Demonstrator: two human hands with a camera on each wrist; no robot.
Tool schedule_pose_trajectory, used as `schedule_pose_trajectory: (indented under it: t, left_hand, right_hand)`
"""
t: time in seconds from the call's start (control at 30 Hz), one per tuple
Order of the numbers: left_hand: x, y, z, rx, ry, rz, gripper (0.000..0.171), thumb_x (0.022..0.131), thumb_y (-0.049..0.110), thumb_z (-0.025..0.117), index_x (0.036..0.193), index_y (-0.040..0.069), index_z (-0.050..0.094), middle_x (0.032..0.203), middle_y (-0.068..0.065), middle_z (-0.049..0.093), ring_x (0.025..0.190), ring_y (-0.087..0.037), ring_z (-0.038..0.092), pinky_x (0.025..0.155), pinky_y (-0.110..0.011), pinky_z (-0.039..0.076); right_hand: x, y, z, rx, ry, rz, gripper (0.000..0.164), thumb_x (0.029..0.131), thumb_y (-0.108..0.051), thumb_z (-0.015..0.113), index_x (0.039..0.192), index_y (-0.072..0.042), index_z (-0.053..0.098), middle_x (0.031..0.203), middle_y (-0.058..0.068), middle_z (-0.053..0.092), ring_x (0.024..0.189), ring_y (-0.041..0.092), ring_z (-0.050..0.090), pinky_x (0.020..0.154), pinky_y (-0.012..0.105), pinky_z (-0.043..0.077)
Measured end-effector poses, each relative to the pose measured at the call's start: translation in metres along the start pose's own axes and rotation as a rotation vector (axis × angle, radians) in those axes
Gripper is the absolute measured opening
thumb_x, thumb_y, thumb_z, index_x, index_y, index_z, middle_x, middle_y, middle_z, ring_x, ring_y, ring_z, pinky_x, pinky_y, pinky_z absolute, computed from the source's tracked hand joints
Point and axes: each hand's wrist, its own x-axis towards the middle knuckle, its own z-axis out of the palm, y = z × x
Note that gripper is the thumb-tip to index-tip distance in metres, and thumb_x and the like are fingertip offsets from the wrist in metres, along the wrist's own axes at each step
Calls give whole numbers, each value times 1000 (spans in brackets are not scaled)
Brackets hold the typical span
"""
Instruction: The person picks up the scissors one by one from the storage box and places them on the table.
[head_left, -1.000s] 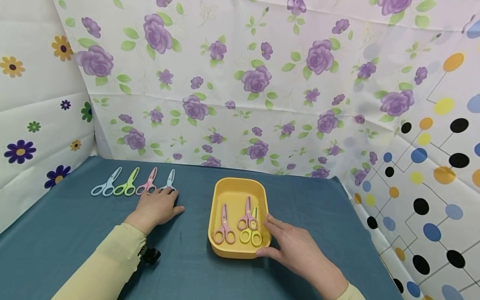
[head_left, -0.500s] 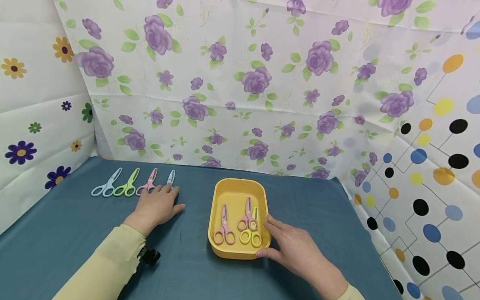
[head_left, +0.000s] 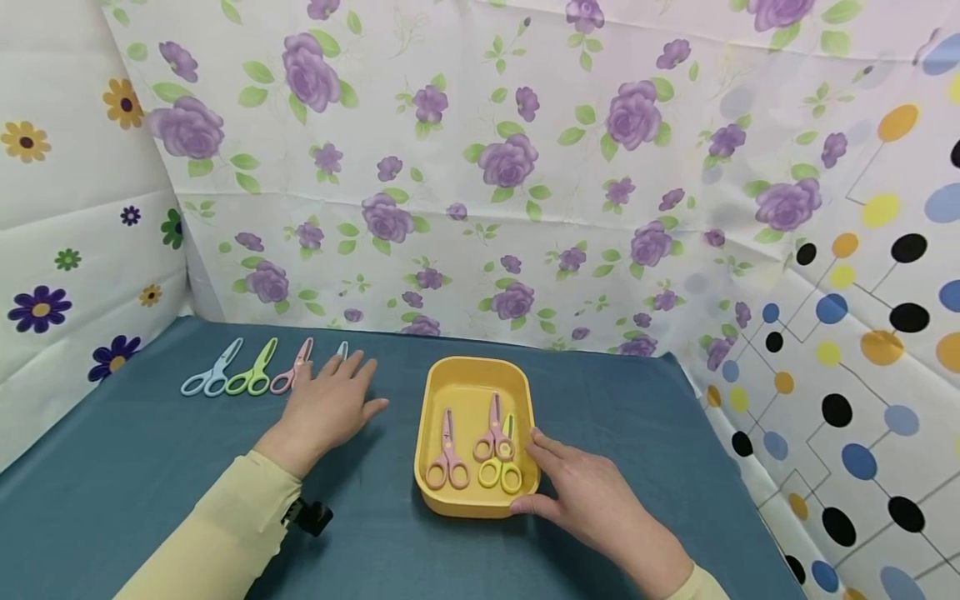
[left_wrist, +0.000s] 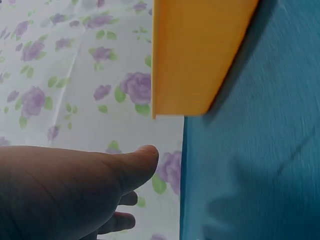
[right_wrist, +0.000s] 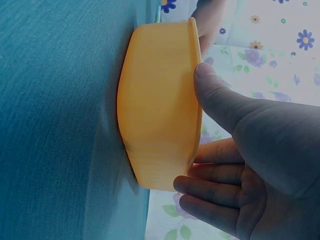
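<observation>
My left hand (head_left: 324, 414) has its fingers spread over the table and holds nothing. Its fingertips overlap a light blue pair of scissors (head_left: 342, 350), whose handles are hidden behind them. To its left lie pink scissors (head_left: 302, 353), green scissors (head_left: 262, 358) and blue scissors (head_left: 222, 360) in a row. A yellow tray (head_left: 480, 365) contains two pink pairs of scissors (head_left: 447, 446) and a yellow pair (head_left: 501, 465), partly under one pink pair. My right hand (head_left: 592, 496) rests at the tray's near right corner, thumb at the rim and fairly straight fingers along its side.
A blue cloth (head_left: 390, 542) covers the table. Flower-print fabric (head_left: 450, 167) hangs along the back and dotted fabric (head_left: 847, 375) along the right. A small black device (head_left: 311, 517) is strapped at the left wrist.
My left hand has lifted and shifted a little right, fingers spreading, off the light blue scissors, which stay at the row's right end. The right hand and tray stay put.
</observation>
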Motion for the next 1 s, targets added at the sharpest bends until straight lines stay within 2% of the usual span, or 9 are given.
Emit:
schedule_pose_trajectory:
  t: [0.23, 0.47, 0.8, 1.0]
  left_hand:
    - [-3, 14, -6, -5, 54, 34, 68, 109, 45, 70, 162, 4, 54, 167, -26, 47, 153, -51, 44, 120, -79, 30]
    - [-6, 34, -17, 7, 72, 83, 68, 110, 46, 68, 163, 5, 54, 169, -23, 46, 155, -49, 43, 122, -78, 28]
    - [-10, 56, -20, 9, 18, 123, 73, 109, 50, 68, 166, 8, 50, 172, -19, 43, 160, -44, 37, 126, -75, 23]
    - [-13, 75, -21, -4, -3, 199, 69, 107, 51, 72, 162, 11, 56, 166, -16, 52, 158, -41, 42, 127, -73, 22]
  right_hand:
    - [0, 0, 0, 3, -9, 3, 96, 92, -78, 67, 158, -8, 61, 165, 12, 54, 134, 37, 67, 96, 57, 61]
    - [0, 0, 0, 16, -10, 12, 95, 92, -77, 68, 158, -9, 61, 166, 11, 53, 135, 38, 67, 96, 58, 61]
    - [0, -1, 0, -1, -4, 2, 95, 92, -77, 68, 158, -9, 62, 165, 11, 54, 133, 37, 68, 94, 57, 62]
    - [1, -1, 1, 5, -8, 4, 94, 92, -76, 68, 158, -9, 62, 165, 12, 54, 134, 38, 68, 95, 58, 62]
